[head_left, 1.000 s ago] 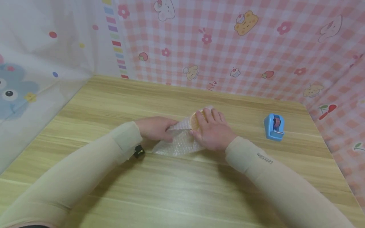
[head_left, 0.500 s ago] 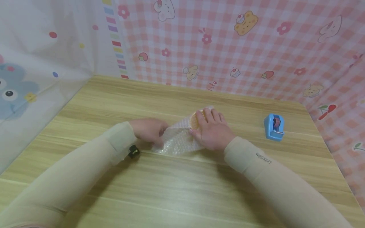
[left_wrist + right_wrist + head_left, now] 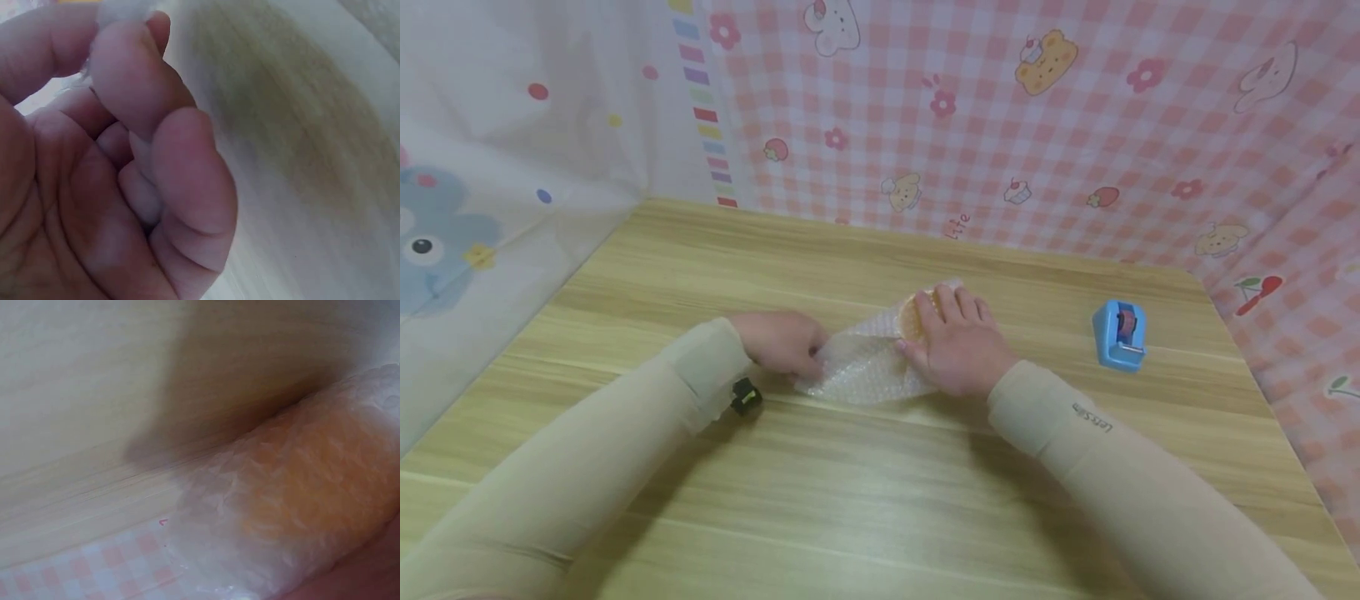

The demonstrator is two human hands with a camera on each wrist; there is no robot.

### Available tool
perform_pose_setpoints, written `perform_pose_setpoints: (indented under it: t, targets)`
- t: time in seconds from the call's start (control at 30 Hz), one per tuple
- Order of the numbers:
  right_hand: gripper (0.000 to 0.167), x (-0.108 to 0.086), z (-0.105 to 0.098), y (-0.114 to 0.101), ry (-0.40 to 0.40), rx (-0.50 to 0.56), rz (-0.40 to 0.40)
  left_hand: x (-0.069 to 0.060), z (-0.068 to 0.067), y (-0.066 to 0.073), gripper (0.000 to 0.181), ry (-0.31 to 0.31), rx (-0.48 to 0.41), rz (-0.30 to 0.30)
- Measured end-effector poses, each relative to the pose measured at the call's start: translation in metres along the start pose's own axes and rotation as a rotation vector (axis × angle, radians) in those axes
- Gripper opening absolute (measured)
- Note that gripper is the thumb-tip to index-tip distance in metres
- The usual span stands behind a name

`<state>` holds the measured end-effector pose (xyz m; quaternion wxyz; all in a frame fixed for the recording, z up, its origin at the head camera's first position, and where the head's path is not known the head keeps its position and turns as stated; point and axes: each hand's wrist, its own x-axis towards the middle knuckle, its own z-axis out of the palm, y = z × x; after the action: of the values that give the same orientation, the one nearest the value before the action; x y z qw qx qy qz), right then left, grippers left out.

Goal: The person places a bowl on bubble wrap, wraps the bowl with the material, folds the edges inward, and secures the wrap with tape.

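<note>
"life" on pink cloth (image 3: 973, 125), "LetsSlim" on R slv (image 3: 1138, 492).

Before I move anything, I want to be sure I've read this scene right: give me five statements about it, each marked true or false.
1. The left fingers pinch the wrap. True.
2. The dispenser is pink. False: the dispenser is blue.
3. The right fingers rest over the orange thing. True.
4. The dispenser stands left of the wrap. False: it stands to the right.
5. The table has a wood grain. True.
</note>
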<state>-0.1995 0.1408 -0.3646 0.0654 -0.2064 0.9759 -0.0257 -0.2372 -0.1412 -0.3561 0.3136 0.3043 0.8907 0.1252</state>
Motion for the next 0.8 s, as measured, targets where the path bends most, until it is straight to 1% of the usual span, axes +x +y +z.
perform_pose_setpoints:
  t: [0.13,0.3,0.4,0.6,0.8]
  targets:
    - [0.086,0.0001,0.0009,0.0005,0.001,-0.002,0.006,-0.0016,-0.0013,0.0009,0.017,-0.025,0.018,-0.012]
    - [0.086,-0.0005,0.0005,-0.0005,0.006,0.005,0.008,-0.0032,-0.0036,0.0018,0.015,-0.058,-0.016,-0.024]
    - [0.086,-0.0008,0.0,-0.0006,0.002,0.011,0.011,-0.0036,-0.0046,0.0024,0.013,-0.063,-0.035,-0.028]
    - [0.087,-0.0009,-0.0012,-0.0012,-0.009,0.007,0.017,-0.0045,-0.0066,0.0042,0.011,-0.061,-0.042,-0.022]
    - [0.087,-0.0011,-0.0007,-0.0012,-0.009,0.007,0.019,-0.0051,-0.0084,0.0046,0.01,-0.062,-0.116,-0.03]
